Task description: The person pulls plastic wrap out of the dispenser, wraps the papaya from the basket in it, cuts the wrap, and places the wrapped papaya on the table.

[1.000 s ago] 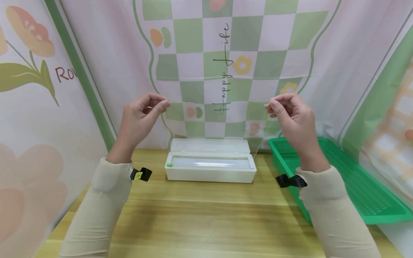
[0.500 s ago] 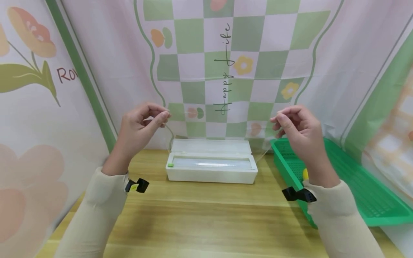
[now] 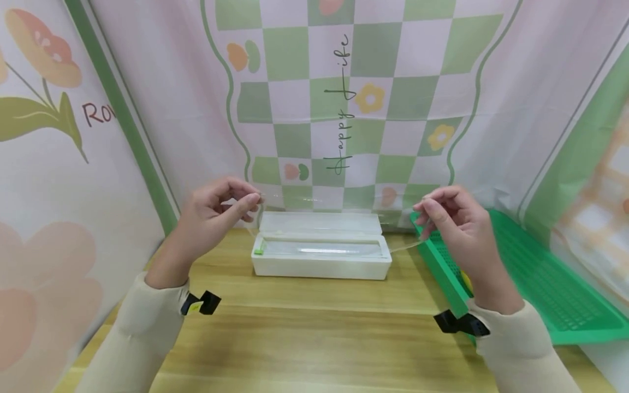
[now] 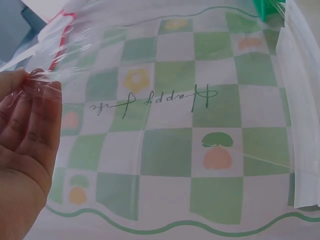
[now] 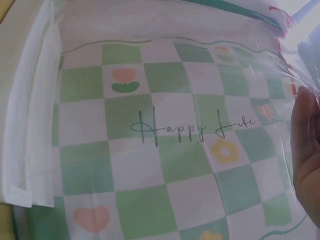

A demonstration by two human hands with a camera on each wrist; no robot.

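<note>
A sheet of clear cling film [image 4: 50, 76] stretches between the two hands, nearly invisible apart from its glints and edges. My left hand [image 3: 213, 218] pinches one corner between thumb and fingers, the film bunched at the fingertips in the left wrist view. At the opposite corner, my right hand [image 3: 459, 232] pinches the film with thumb and forefinger. Both hands are raised, one on either side of the white cling film box [image 3: 321, 267], which stands on the table with its lid [image 3: 319, 222] tipped back. The film's side edges run down towards the box.
A green plastic basket [image 3: 444, 273] stands at the right, partly behind the right arm, with something yellow [image 3: 467, 281] inside. The wooden table [image 3: 314, 338] spans the front. A patterned cloth [image 3: 373, 49] hangs behind the box, and another wall of cloth [image 3: 49, 191] closes the left.
Both hands have come down towards the box and moved slightly farther apart, still holding the film. The film has sunk with them, and the yellow thing in the basket has come into sight.
</note>
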